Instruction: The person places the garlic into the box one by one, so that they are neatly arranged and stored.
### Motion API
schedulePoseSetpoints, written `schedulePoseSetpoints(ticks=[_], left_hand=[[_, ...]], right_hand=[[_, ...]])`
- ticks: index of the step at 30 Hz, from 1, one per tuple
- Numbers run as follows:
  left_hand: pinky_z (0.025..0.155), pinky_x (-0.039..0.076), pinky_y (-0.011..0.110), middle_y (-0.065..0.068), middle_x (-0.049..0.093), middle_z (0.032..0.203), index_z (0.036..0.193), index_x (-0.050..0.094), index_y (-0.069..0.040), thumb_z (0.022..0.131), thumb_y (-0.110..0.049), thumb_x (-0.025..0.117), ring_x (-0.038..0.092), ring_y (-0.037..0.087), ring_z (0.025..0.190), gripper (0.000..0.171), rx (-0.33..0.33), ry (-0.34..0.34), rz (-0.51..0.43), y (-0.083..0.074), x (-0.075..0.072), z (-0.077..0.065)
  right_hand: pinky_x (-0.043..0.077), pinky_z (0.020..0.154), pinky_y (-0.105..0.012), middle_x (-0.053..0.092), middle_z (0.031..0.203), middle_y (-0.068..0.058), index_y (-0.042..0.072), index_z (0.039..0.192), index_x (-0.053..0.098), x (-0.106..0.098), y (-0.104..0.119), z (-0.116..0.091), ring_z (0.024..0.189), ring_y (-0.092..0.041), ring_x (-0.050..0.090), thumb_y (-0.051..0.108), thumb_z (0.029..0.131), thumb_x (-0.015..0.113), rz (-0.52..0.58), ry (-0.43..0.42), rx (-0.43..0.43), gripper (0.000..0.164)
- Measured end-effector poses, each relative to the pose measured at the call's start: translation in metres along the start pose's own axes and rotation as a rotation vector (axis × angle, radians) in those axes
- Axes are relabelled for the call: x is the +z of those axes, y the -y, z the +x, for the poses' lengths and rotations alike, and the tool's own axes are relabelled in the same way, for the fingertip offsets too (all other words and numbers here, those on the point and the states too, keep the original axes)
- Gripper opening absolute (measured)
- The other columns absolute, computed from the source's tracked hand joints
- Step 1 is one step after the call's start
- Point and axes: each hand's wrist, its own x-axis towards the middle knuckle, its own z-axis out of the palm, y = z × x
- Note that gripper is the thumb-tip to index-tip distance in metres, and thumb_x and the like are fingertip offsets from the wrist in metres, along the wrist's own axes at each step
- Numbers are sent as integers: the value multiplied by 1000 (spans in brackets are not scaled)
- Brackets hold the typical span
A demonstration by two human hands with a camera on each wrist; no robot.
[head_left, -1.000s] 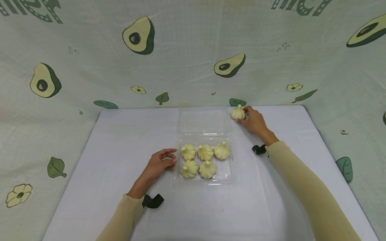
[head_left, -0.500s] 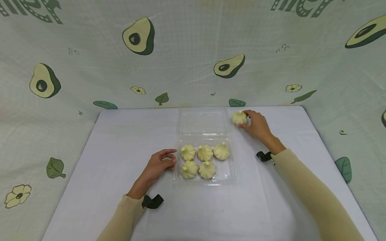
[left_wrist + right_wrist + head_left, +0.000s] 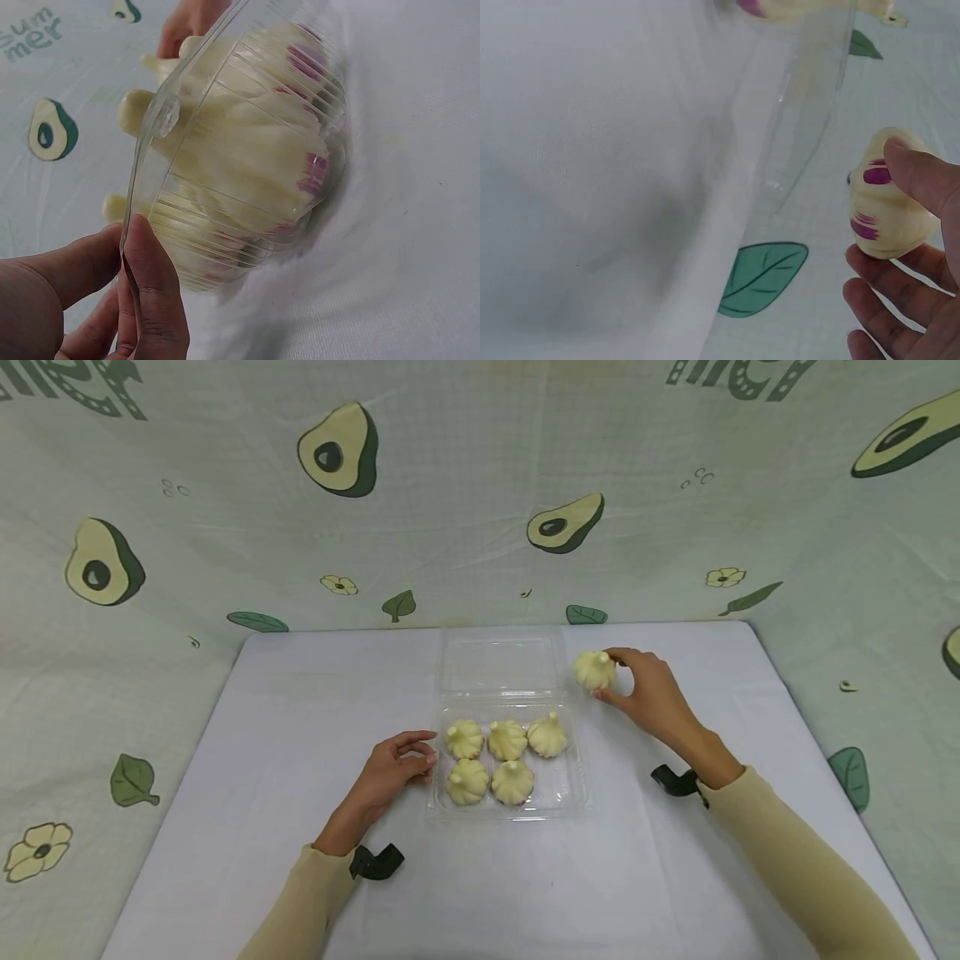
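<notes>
My right hand (image 3: 654, 692) pinches a garlic bulb (image 3: 594, 671) between thumb and fingers, beside the raised lid at the back right. In the right wrist view this bulb (image 3: 885, 202) shows purple streaks on its underside. My left hand (image 3: 396, 770) is at the left rim of a clear plastic clamshell box (image 3: 555, 797). The left wrist view shows its thumb and fingers pinching that rim (image 3: 129, 195). Several garlic bulbs (image 3: 512, 782) sit in the box, three along the back and two in front at the left and middle. The front right spot holds none.
The box's clear lid (image 3: 501, 662) lies folded back toward the table's far edge. A white cloth covers the table (image 3: 315, 693). Behind it hangs a pale cloth (image 3: 450, 485) printed with avocados and leaves. A black wrist camera (image 3: 377, 862) sticks out by each cuff.
My right hand, with the garlic bulb in its fingers, has drawn back from the table's far edge toward the box. The left hand and the box stay put.
</notes>
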Motion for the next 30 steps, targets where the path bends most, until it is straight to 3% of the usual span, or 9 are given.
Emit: schedulePoseSetpoints(ticks=[17, 30], left_hand=[[75, 61, 25, 7, 62, 108, 147, 52, 8, 103, 1, 66, 68, 11, 77, 47, 12, 3, 2, 1, 0, 0], [75, 61, 26, 7, 62, 107, 147, 52, 8, 103, 2, 66, 68, 11, 77, 47, 7, 0, 1, -1, 1, -1]], right_hand=[[43, 108, -61, 68, 135, -18, -1, 138, 64, -15, 53, -34, 124, -42, 60, 12, 83, 93, 33, 39, -131, 63], [47, 105, -58, 73, 127, -9, 5, 133, 67, -12, 69, -50, 120, -35, 64, 11, 78, 95, 14, 93, -281, 62]])
